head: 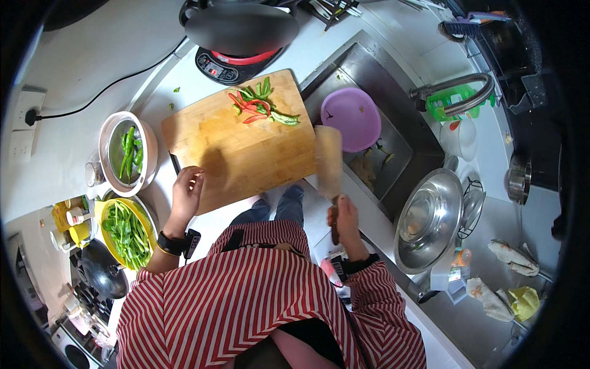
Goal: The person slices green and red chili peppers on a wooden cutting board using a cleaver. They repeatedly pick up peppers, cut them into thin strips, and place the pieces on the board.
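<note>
My right hand (pixel 348 219) grips the dark handle of a cleaver (pixel 328 157). Its broad blade is blurred and hangs past the right end of a wooden cutting board (pixel 244 152), by the sink's edge. At the board's front left corner is my left hand (pixel 188 191), loosely curled with nothing seen in it. Sliced red and green peppers (pixel 253 105) lie in a small pile towards the board's far right side. Left of the board, whole green peppers (pixel 128 152) sit in a pale pink basin (pixel 150 159) with a metal strainer inside.
A yellow basket (pixel 102 217) of leafy greens stands front left. Behind the board is an induction cooker (pixel 216 68); the pot on it is blurred. The steel sink (pixel 401 152) holds a purple basin (pixel 352 117) and scraps. A steel bowl (pixel 426 221) sits right, near the faucet (pixel 484 92).
</note>
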`<state>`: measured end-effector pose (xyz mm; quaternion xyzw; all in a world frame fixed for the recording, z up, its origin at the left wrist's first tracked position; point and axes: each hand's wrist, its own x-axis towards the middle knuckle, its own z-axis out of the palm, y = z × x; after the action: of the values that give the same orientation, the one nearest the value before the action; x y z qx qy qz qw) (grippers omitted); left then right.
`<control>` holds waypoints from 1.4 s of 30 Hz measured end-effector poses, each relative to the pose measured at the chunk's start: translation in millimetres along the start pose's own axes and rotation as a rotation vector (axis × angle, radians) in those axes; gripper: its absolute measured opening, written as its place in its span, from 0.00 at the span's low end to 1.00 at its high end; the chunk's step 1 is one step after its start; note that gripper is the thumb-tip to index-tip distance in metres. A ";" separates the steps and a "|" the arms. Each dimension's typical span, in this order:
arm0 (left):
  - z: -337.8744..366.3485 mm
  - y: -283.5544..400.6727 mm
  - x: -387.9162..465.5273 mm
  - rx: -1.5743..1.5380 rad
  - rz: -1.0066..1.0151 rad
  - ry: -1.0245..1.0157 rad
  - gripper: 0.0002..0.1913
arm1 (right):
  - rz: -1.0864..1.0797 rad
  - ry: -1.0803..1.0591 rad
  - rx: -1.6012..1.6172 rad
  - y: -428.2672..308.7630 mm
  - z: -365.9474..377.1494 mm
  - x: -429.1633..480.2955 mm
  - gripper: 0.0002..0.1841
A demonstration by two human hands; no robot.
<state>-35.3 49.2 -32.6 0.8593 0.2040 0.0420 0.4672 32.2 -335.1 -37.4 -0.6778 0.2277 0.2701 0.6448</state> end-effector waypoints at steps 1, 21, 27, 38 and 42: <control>-6.9 -0.1 0.9 0.025 -0.002 0.019 0.08 | -0.036 0.090 -0.090 -6.3 -8.5 1.7 0.16; -184.4 -92.1 41.1 0.533 -0.175 0.292 0.12 | -0.380 0.290 -0.830 -104.1 -60.3 41.0 0.17; -166.7 -96.4 71.8 0.425 -0.070 0.086 0.06 | -0.305 0.284 -0.613 -127.1 -41.7 16.2 0.15; -136.1 -100.8 72.6 1.023 -0.049 -0.207 0.12 | -0.275 0.266 -0.704 -138.2 -9.0 1.9 0.16; -152.3 -100.2 74.7 0.852 -0.125 -0.128 0.10 | -0.491 0.268 -0.721 -136.3 3.9 5.4 0.17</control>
<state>-38.3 246.1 -38.3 0.9622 0.2254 -0.1276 0.0841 125.5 -322.2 61.3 -0.9219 0.0332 0.0811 0.3774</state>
